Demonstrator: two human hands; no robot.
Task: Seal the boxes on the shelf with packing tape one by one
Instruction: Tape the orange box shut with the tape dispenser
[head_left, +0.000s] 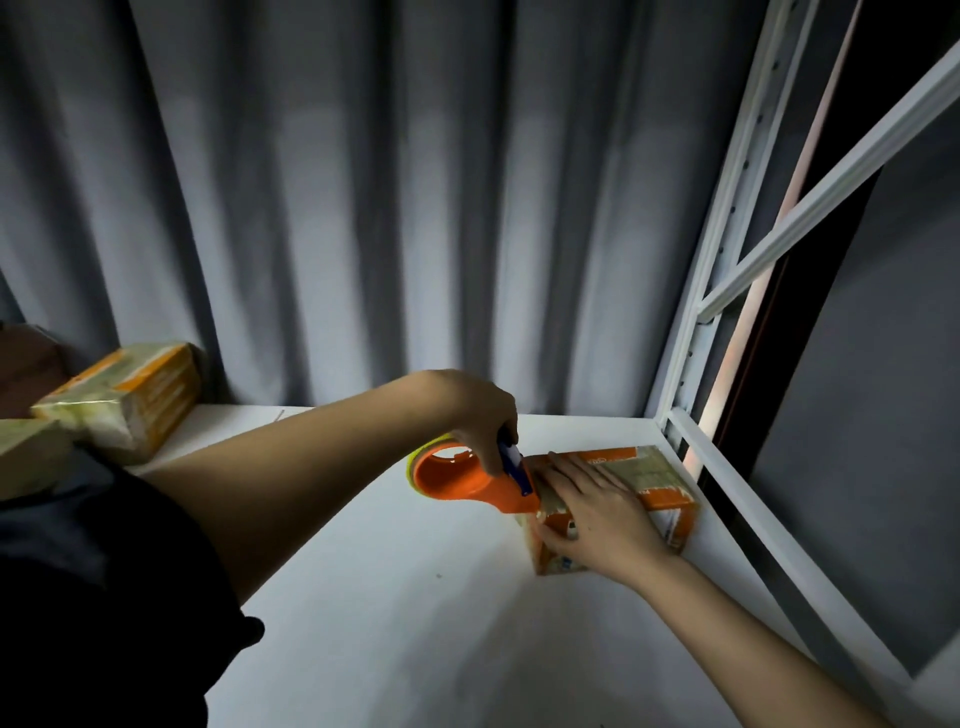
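No legible text, brand or number is shown. Faint white marks are seen on the top and side faces of the orange box (657, 499), and on the taped box (150, 395) at the left, but none can be read.

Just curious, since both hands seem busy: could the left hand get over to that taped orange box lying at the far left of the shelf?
Probably yes, but not right now: the left hand grips the orange tape dispenser, though bare shelf lies between it and the taped box.
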